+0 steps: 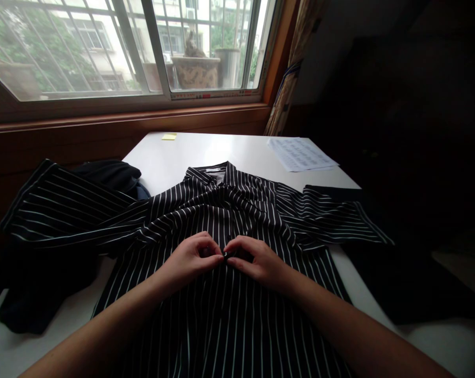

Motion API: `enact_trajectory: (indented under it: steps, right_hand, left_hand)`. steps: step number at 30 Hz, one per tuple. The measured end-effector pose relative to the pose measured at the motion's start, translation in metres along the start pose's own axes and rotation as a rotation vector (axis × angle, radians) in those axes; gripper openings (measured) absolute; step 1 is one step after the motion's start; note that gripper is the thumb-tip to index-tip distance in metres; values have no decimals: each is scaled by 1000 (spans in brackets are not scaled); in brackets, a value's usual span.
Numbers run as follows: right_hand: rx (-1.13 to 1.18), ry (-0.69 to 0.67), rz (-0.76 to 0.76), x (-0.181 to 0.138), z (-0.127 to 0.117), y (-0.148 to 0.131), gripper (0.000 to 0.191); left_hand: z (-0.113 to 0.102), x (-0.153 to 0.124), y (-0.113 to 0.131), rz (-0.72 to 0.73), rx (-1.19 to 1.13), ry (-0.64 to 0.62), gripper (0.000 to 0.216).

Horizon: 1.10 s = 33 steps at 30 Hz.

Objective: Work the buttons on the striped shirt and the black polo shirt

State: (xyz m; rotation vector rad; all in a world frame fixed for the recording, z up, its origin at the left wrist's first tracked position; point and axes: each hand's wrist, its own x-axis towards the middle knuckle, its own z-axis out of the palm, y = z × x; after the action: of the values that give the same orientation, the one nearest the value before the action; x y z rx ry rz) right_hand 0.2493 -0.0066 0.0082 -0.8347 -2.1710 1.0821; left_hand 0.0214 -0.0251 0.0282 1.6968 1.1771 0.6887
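Head view: the white counter (174, 157) carries a striped shirt (229, 315) spread beneath and around the fingers, its collar beyond them. The left hand (188, 260) and right hand (261, 262) meet at its middle, fingers closed, pinching the fabric.

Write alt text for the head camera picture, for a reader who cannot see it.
Two bare hands, the left hand and the right hand, pinch the front of a black striped shirt spread on a white table below a window. A printed sheet and a yellow sticky note lie at the table's far side.
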Motion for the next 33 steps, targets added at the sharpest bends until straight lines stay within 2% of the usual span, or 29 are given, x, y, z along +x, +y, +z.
enact_trajectory:
  steps: [5,14,17,22,28,33]
  right_hand:
    - [49,121,57,-3,5,9,25]
    - [-30,143,37,-6,8,9,23]
    - [-46,159,-14,-5,8,6,20]
    - [-61,279,-151,-5,8,2,10]
    - [-187,146,-198,-6,7,-6,4]
    - [-180,129,-155,-6,8,-10,6]
  left_hand:
    - [-1,1,-1,-127,-34,-47,23]
    - [2,-1,4,-54,-18,-97,22]
    - [3,0,3,-48,8,-70,20]
    - [1,0,1,-91,-33,-65,25]
    - [-1,0,1,-155,-175,-72,26]
    - [-1,0,1,-158,-204,-85,27]
